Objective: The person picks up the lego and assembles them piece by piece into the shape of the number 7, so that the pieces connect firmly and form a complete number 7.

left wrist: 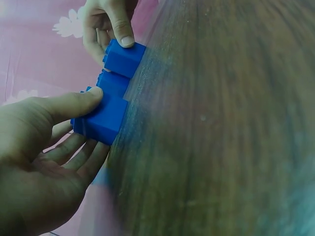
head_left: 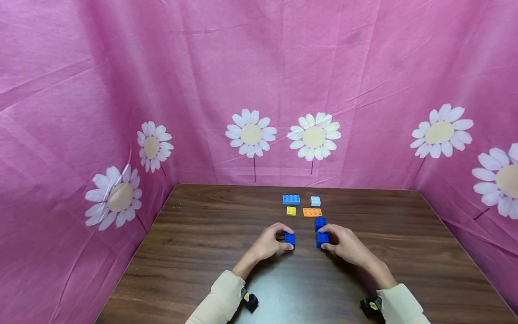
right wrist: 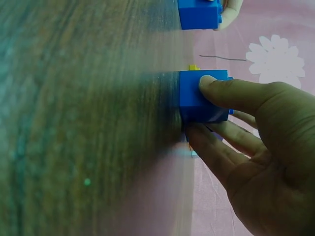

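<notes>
Between thumb and fingers, my left hand (head_left: 270, 241) pinches a dark blue toy brick (head_left: 289, 239) that sits on the table. Across a gap to its right, my right hand (head_left: 346, 244) grips another dark blue brick (head_left: 322, 240) by its near and far sides. Just behind that one, a third dark blue brick (head_left: 320, 222) lies near the right fingertips. In the left wrist view the left thumb presses the side of its brick (left wrist: 104, 118). The right wrist view shows the right thumb on the face of its brick (right wrist: 197, 93), studs pointing away from the tabletop.
Farther back on the brown wooden table (head_left: 194, 234) lie a lighter blue brick (head_left: 291, 199), a pale blue brick (head_left: 315, 201), a yellow brick (head_left: 291, 211) and an orange brick (head_left: 312, 212). A pink cloth (head_left: 210, 81) with daisies hangs behind and along both sides.
</notes>
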### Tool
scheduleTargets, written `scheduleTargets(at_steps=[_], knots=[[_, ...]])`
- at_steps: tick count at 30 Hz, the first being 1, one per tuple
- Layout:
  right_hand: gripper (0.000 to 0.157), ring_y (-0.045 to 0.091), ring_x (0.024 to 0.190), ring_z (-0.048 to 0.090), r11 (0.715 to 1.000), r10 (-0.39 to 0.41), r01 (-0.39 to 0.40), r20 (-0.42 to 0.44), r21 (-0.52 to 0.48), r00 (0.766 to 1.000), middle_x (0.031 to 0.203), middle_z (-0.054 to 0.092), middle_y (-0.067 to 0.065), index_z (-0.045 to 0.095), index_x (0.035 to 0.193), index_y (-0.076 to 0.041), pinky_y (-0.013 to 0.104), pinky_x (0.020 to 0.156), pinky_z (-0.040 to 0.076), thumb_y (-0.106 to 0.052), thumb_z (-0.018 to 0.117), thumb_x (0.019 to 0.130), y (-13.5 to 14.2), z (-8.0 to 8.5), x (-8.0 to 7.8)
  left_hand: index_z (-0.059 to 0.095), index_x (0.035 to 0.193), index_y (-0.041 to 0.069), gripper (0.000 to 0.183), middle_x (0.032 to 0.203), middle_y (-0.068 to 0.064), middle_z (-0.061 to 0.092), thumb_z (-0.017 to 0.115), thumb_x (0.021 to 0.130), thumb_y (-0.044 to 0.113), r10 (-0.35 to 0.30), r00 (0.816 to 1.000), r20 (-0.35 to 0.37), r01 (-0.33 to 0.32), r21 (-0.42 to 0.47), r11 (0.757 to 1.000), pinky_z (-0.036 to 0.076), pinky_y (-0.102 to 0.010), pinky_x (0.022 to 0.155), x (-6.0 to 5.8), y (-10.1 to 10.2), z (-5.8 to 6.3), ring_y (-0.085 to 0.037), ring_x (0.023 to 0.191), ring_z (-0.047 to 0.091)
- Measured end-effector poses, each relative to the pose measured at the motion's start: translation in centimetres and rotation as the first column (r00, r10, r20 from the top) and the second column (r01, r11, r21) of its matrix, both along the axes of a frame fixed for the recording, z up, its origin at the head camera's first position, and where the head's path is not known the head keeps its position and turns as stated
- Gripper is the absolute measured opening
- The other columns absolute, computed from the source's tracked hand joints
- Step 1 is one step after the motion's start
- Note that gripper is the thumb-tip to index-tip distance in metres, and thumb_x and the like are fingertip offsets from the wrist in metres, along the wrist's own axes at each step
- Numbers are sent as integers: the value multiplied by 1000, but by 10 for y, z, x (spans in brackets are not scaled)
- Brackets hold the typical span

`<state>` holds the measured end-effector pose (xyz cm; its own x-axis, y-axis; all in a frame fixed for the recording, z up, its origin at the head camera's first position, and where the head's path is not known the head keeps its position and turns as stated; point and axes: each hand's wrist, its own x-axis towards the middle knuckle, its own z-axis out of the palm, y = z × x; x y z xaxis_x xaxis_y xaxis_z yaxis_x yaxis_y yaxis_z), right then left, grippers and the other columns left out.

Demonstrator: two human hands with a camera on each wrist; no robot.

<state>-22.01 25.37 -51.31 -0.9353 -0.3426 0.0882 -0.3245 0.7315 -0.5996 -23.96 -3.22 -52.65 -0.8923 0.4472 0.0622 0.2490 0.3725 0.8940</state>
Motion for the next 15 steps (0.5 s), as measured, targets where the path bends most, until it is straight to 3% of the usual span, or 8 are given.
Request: scheduleTargets(at_steps=[8, 15], knots=[[32, 28, 111, 69, 1000, -14, 15, 21, -24, 1000, 123, 74, 12, 71, 121, -11, 63, 101, 57, -6, 83, 92, -2, 3, 1, 74, 118, 9, 33, 118, -6, 70, 87, 88, 6, -23, 1000, -5, 23, 5, 1000, 59, -26, 91, -1, -1, -3, -18, 108, 71], [35, 29, 110, 70, 999, 15, -15, -7, -31, 1000, 126, 74, 15, 72, 126, -8, 61, 99, 58, -11, 83, 93, -1, 1, -1, 75, 116, 11, 33, 112, -4, 71, 89, 87, 7, -18, 1000, -3, 18, -43, 999, 58, -24, 84, -3, -3, -1, -12, 99, 68]])
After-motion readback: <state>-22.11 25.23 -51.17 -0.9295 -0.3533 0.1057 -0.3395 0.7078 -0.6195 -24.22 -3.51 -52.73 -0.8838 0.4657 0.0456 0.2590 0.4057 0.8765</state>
